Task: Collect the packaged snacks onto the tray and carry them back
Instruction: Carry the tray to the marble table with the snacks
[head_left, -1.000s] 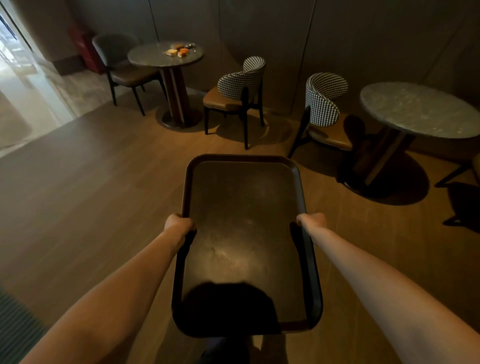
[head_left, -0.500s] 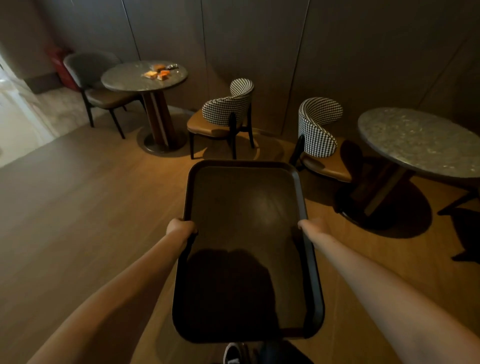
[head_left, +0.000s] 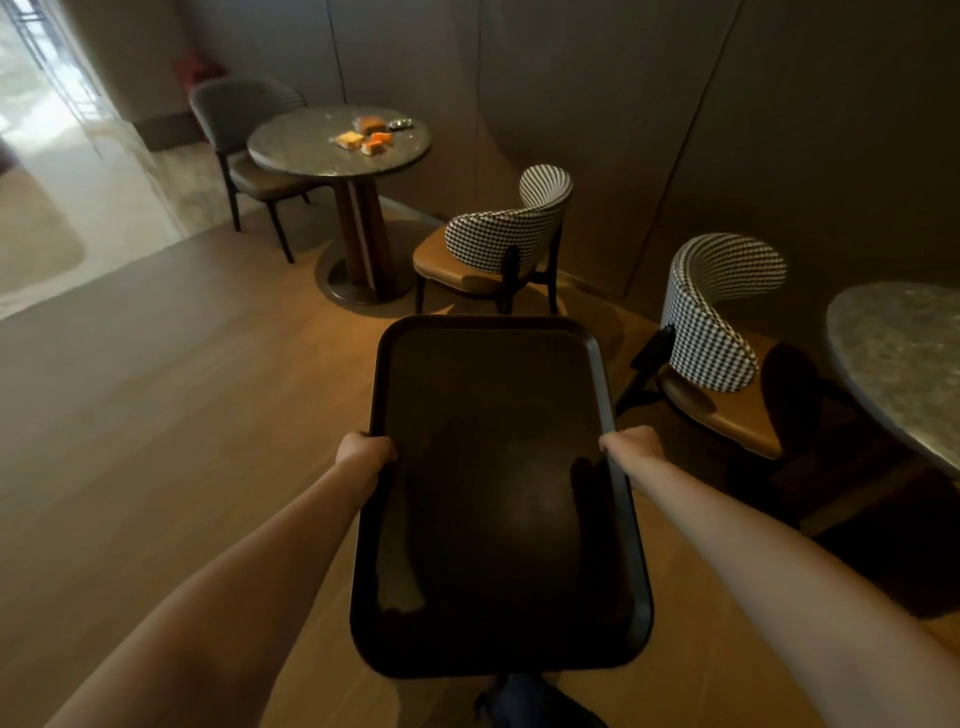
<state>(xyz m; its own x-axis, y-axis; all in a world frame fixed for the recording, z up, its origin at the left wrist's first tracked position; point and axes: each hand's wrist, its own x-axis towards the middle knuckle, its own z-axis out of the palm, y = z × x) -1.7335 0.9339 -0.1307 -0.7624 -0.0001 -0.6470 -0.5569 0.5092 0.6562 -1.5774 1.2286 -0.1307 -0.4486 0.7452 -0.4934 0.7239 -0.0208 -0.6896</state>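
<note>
Tray (head_left: 493, 467): stiff, light, empty; I clench left hand (head_left: 363, 452) and right hand (head_left: 626, 447) on its long rims; snacks (head_left: 363, 139) lie well beyond it.

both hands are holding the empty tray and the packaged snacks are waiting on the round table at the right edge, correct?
Not quite. The head view shows the packaged snacks on the far round table ahead to the left; the round table at the right edge shows nothing on its visible part. The rest holds: left hand and right hand each grip the empty tray.
</note>
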